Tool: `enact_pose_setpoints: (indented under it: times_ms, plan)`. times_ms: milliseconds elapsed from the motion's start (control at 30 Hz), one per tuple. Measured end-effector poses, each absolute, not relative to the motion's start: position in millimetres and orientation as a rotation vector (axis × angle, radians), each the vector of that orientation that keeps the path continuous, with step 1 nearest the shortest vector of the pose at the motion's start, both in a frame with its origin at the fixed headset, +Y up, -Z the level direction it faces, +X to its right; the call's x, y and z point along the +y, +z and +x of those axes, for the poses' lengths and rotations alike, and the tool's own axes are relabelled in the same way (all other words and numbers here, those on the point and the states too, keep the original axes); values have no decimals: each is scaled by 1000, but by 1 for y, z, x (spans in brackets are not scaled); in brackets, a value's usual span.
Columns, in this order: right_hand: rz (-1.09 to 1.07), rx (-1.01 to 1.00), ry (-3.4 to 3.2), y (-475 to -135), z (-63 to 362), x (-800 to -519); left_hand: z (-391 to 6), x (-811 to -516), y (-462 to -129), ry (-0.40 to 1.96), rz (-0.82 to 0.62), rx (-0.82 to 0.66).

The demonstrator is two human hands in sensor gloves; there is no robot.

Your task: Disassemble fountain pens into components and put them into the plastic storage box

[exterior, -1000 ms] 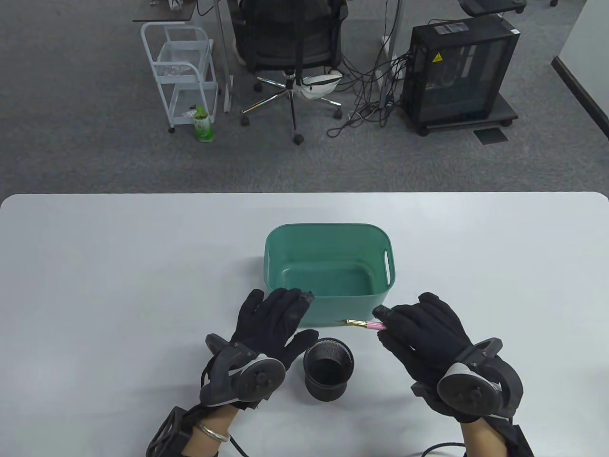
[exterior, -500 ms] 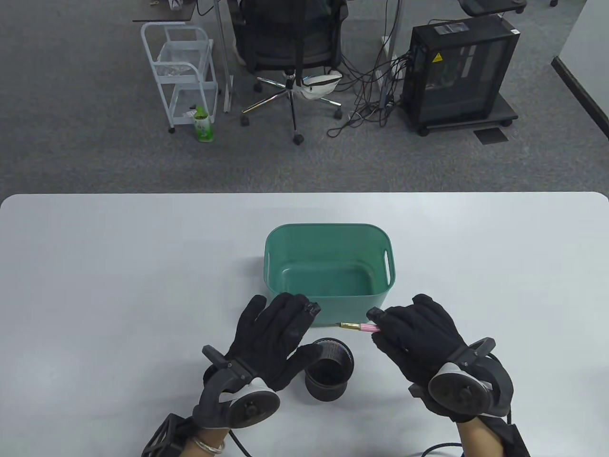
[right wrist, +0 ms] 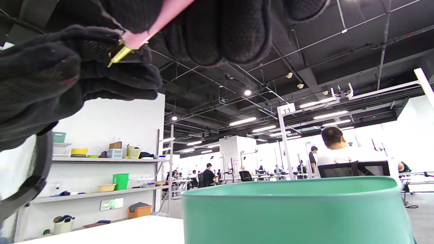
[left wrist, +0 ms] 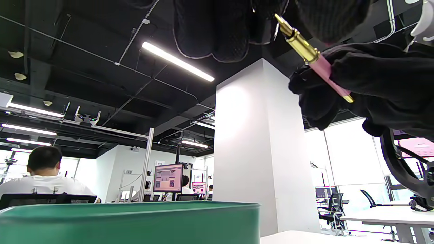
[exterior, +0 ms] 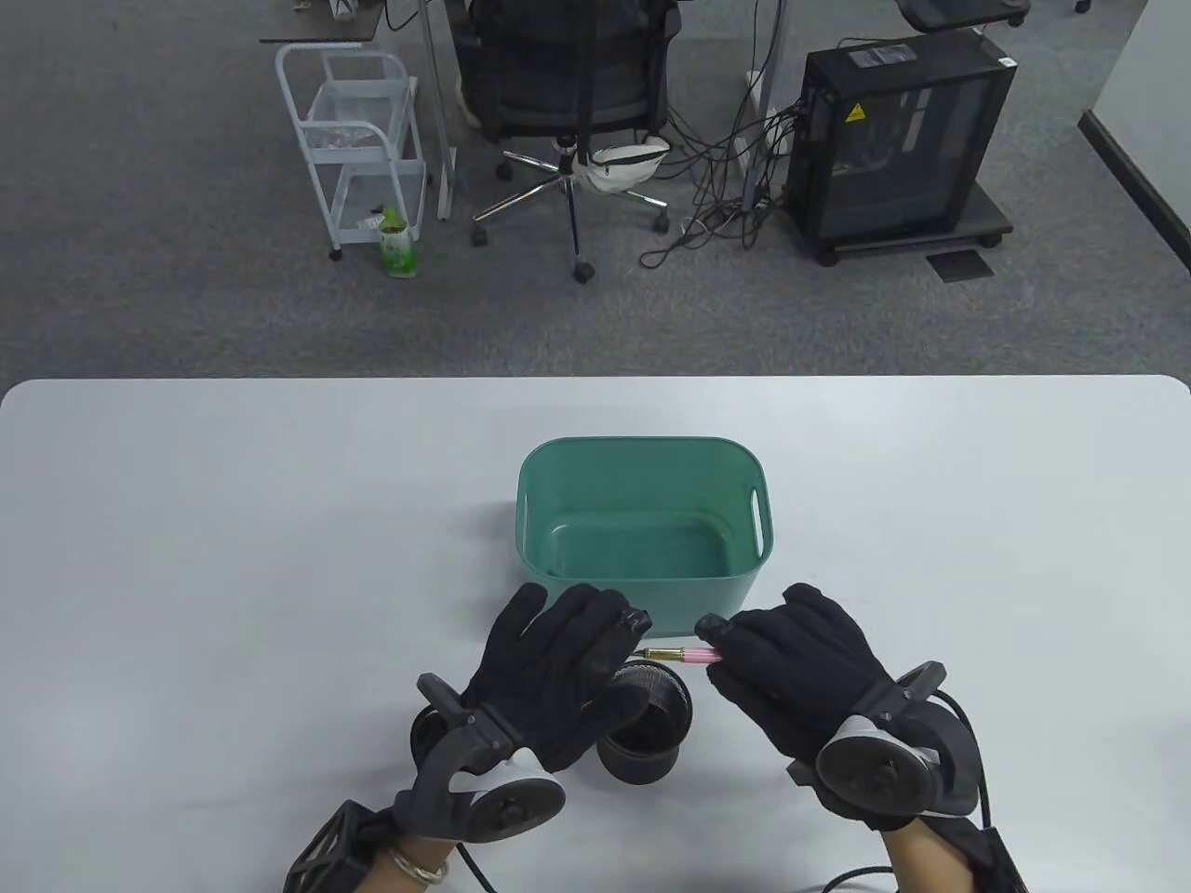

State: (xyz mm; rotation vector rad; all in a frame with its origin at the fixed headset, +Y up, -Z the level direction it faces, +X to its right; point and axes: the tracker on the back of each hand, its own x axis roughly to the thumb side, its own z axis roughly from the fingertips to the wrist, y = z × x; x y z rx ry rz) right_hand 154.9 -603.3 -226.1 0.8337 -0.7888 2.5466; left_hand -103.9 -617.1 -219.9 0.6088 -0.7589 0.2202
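Observation:
A pink fountain pen (exterior: 684,656) with a gold front section lies level just above the table, in front of the green plastic box (exterior: 642,451). My right hand (exterior: 735,651) pinches its pink barrel. The gold end points left at my left hand (exterior: 619,656), whose straight fingers (left wrist: 217,30) and thumb stand on either side of the tip without closing on it. In the left wrist view the pen (left wrist: 313,57) slants down into the right hand (left wrist: 373,78). The right wrist view shows the pen (right wrist: 142,32) with its gold tip against the left hand (right wrist: 51,78). The box's inside looks bare.
A black mesh pen cup (exterior: 656,739) stands between my wrists, partly under the left thumb. The white table (exterior: 233,558) stretches wide on both sides. Beyond its far edge are an office chair (exterior: 568,84), a white cart (exterior: 358,139) and a computer case (exterior: 903,139).
Both hands drew closer together and nearer to me. The right hand carried the pen left, over the pen cup. The left hand shifted right until its fingers reached the gold tip.

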Motion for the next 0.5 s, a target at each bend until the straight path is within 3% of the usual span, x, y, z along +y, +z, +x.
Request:
enact_pose_setpoints:
  times_ms: [500]
  plan:
    - [907, -770, 2541, -222, 143, -606, -100, -617, -215, 209, 659, -779]
